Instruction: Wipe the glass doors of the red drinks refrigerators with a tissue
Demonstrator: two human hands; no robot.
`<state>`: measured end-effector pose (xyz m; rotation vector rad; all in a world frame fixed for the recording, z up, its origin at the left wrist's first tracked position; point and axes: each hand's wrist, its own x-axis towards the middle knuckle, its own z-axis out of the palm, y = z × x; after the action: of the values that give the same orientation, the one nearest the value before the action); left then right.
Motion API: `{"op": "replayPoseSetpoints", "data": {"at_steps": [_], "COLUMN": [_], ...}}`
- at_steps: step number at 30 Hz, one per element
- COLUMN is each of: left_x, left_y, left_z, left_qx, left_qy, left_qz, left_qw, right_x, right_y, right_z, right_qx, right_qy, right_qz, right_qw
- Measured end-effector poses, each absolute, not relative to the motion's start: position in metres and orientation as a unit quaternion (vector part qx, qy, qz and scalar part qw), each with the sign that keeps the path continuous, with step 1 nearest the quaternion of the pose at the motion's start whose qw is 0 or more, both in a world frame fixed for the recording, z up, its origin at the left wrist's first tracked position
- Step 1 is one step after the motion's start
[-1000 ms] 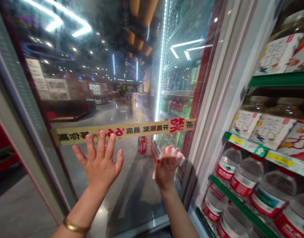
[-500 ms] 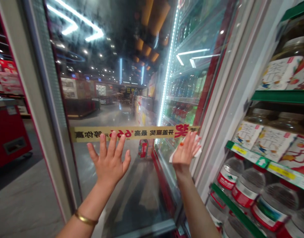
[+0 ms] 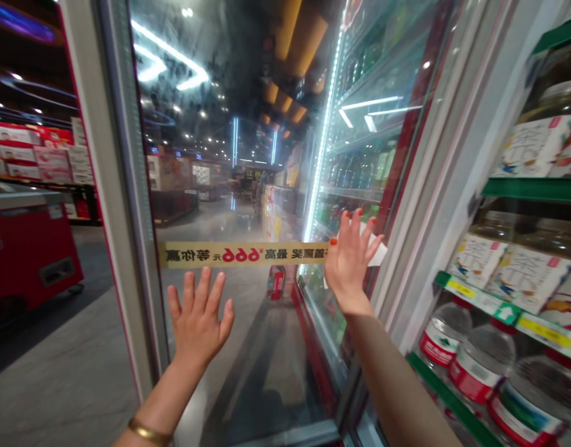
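My left hand (image 3: 199, 323) is spread before the glass door (image 3: 248, 310), just under a yellow strip (image 3: 238, 254) of mirrored lettering. Nothing is in it, and a gold bangle (image 3: 148, 433) circles that wrist. Whether its palm touches the pane, I cannot tell. Farther right, my right hand (image 3: 351, 261) lies flat over a white tissue (image 3: 377, 253) and holds it to the glass across the right part of the strip. Its fingers are stretched, with orange-red nails. Most of the tissue is hidden behind the hand.
To the right, green-edged shelves (image 3: 532, 186) carry jars in white printed boxes (image 3: 530, 270) and large water bottles (image 3: 481, 366). The door's frame (image 3: 96, 186) stands at left. Beyond it are a red cabinet on wheels (image 3: 28, 248) and stacked cartons (image 3: 19, 152).
My right hand has slid up and left along the glass with the tissue. My left hand sits lower, below the strip. The view has turned a little to the left.
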<state>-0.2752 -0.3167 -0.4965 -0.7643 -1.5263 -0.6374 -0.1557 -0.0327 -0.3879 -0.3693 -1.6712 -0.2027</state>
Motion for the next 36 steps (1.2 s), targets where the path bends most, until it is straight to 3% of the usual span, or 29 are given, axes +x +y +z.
{"op": "replayPoseSetpoints", "data": {"at_steps": [4, 7, 9, 11, 15, 18, 21, 23, 26, 30, 33, 36], "left_x": [-0.280, -0.279, -0.277, -0.275, -0.266, -0.259, -0.257, -0.259, -0.263, -0.264, -0.262, -0.261], "left_y": [-0.316, -0.315, -0.316, -0.315, -0.312, -0.308, -0.303, -0.299, -0.296, -0.295, -0.295, -0.295], "left_z": [-0.505, -0.504, -0.502, -0.501, -0.493, -0.481, -0.468, -0.464, -0.463, -0.464, -0.468, -0.476], "left_qx": [-0.322, -0.330, -0.332, -0.333, -0.324, -0.316, -0.322, -0.328, -0.333, -0.324, -0.323, -0.330], "left_qy": [-0.664, -0.664, -0.661, -0.658, -0.651, -0.644, -0.640, -0.642, -0.645, -0.646, -0.649, -0.651], "left_qz": [-0.270, -0.263, -0.258, -0.257, -0.282, -0.317, -0.313, -0.290, -0.264, -0.264, -0.261, -0.247], "left_qw": [0.618, 0.618, 0.622, 0.624, 0.626, 0.620, 0.623, 0.629, 0.636, 0.639, 0.638, 0.637], "right_x": [-0.180, -0.185, -0.176, -0.162, -0.160, -0.181, -0.189, -0.179, -0.156, -0.153, -0.176, -0.190], "right_y": [-0.092, -0.114, -0.095, -0.061, -0.040, -0.086, -0.116, -0.102, -0.048, -0.025, -0.067, -0.108], "right_z": [-0.347, -0.382, -0.406, -0.405, -0.344, -0.336, -0.387, -0.426, -0.442, -0.384, -0.356, -0.374], "right_qx": [-0.076, 0.092, 0.128, 0.057, -0.150, -0.074, 0.114, 0.165, 0.054, -0.148, -0.104, 0.016], "right_qy": [-0.758, -0.790, -0.796, -0.794, -0.729, -0.752, -0.764, -0.756, -0.757, -0.716, -0.736, -0.780], "right_qz": [-0.143, -0.252, -0.272, -0.233, -0.099, -0.138, -0.262, -0.294, -0.236, -0.098, -0.112, -0.179], "right_qw": [0.632, 0.551, 0.525, 0.559, 0.660, 0.641, 0.578, 0.561, 0.607, 0.675, 0.659, 0.600]}}
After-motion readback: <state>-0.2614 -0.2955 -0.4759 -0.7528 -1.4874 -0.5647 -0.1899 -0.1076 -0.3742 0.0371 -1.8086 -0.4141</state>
